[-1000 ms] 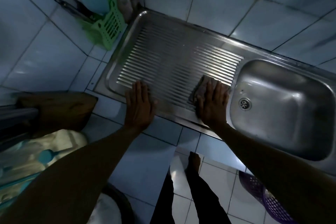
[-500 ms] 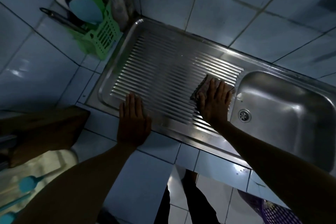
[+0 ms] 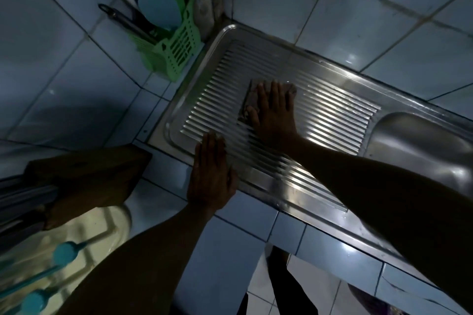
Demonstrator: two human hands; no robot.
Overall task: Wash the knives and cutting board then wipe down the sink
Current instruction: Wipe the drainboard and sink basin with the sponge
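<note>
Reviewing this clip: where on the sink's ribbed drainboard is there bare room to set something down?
Bare ribbed steel lies between the right hand, flat on the cloth, and the basin, and along the drainboard back edge toward the green utensil caddy. The front left corner is crowded: the left hand rests on the rim there.

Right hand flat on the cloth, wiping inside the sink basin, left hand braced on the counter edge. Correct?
Not quite. The head view shows the right hand pressing the cloth on the ribbed drainboard, not in the basin. The left hand is braced at the edge.
</note>
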